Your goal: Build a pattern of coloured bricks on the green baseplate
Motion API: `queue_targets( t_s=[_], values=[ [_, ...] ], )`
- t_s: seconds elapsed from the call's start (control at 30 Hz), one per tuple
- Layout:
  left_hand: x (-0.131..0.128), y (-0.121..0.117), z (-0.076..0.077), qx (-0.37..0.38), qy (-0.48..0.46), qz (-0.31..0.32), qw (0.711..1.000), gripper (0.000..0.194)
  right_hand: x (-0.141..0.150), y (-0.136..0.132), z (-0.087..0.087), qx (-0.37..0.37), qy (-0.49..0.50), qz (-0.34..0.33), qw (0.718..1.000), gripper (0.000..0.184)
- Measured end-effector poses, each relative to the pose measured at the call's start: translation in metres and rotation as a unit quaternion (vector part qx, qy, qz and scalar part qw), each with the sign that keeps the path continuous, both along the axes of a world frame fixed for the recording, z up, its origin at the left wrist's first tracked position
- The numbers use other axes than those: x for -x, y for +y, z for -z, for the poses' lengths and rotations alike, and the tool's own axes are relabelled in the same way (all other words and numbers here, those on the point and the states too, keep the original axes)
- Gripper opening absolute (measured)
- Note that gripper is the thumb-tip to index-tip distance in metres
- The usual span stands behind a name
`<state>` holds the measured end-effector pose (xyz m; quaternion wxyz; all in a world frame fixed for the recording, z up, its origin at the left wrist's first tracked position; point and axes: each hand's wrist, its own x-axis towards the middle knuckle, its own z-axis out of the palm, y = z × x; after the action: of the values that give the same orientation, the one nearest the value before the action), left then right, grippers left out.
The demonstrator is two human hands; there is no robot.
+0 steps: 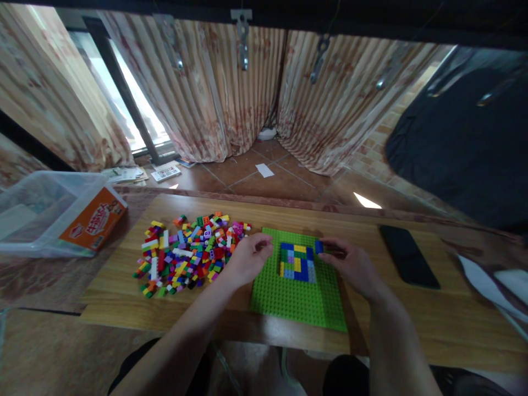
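A green baseplate (289, 300) lies on the wooden board in front of me. A small block of blue, yellow and lilac bricks (297, 262) is built on its far half. My left hand (247, 257) rests on the plate's left edge with fingers curled; nothing shows in it. My right hand (350, 263) pinches a blue brick (319, 247) at the top right corner of the built block. A pile of loose coloured bricks (187, 253) lies left of the plate, just beside my left hand.
A black phone (408, 256) lies on the board at the right. A clear plastic bin (37, 212) with an orange box (93, 220) stands at the far left. White cloth (495, 286) sits at the right edge. Curtains and tiled floor are beyond.
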<state>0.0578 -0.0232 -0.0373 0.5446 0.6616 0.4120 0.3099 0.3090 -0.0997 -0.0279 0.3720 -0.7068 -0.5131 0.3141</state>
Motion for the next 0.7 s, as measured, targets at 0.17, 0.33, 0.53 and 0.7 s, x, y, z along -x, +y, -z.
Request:
queue_targets(
  t_s=[0.17, 0.33, 0.53, 0.7],
  values=[
    [-0.001, 0.0, 0.0, -0.056, 0.04, 0.01, 0.998, 0.02, 0.001, -0.001, -0.001, 0.01, -0.033, -0.011, 0.999, 0.038],
    [0.0, -0.005, -0.009, -0.087, 0.101, 0.044, 0.99, 0.026, -0.001, -0.002, 0.0, 0.021, -0.053, -0.026, 0.998, 0.038],
    [-0.002, -0.014, -0.015, -0.215, 0.159, 0.134, 0.954, 0.058, 0.001, -0.002, 0.0, 0.034, -0.026, -0.033, 0.999, 0.039],
    [-0.005, -0.017, -0.017, -0.234, 0.193, 0.147, 0.942, 0.062, 0.004, 0.0, -0.002, 0.032, -0.038, -0.022, 0.999, 0.036]
  ],
)
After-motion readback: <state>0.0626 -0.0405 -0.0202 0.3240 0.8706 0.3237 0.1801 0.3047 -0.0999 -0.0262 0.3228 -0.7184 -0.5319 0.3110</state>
